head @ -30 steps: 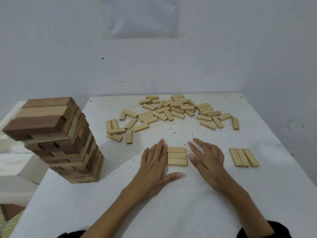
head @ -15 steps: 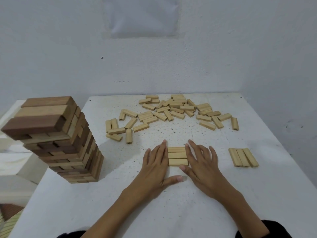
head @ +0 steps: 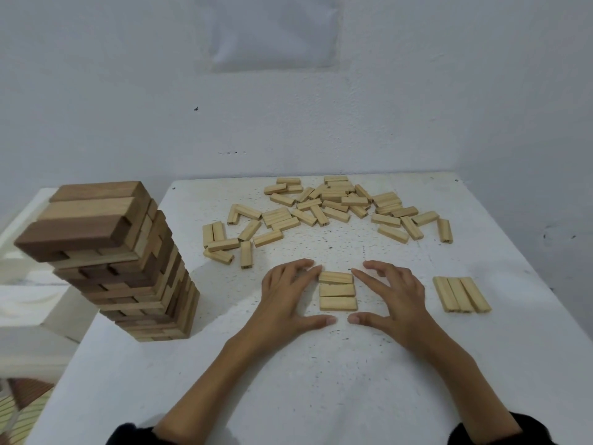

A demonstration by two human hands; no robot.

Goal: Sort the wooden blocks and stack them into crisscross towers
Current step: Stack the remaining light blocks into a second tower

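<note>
Three small light wooden blocks (head: pixel 337 292) lie side by side as a flat row on the white table (head: pixel 321 380). My left hand (head: pixel 285 303) lies flat at the row's left side, its fingertips touching the left end of the far block. My right hand (head: pixel 394 300) mirrors it on the right, with its index tip at that block's right end. Both thumbs point inward just below the near block. The far block sits slightly askew. A second flat row of three blocks (head: pixel 462 293) lies to the right. Several loose blocks (head: pixel 333 203) are scattered across the far half of the table.
A tall crisscross tower of larger dark and light blocks (head: pixel 128 268) stands at the table's left edge, close to my left forearm. White furniture (head: pixel 25 300) stands beyond that edge. A wall closes off the back and right.
My right hand moved left until its fingers met the right ends of the three-block row. Both thumbs now close in below the row, and the far block has shifted slightly.
</note>
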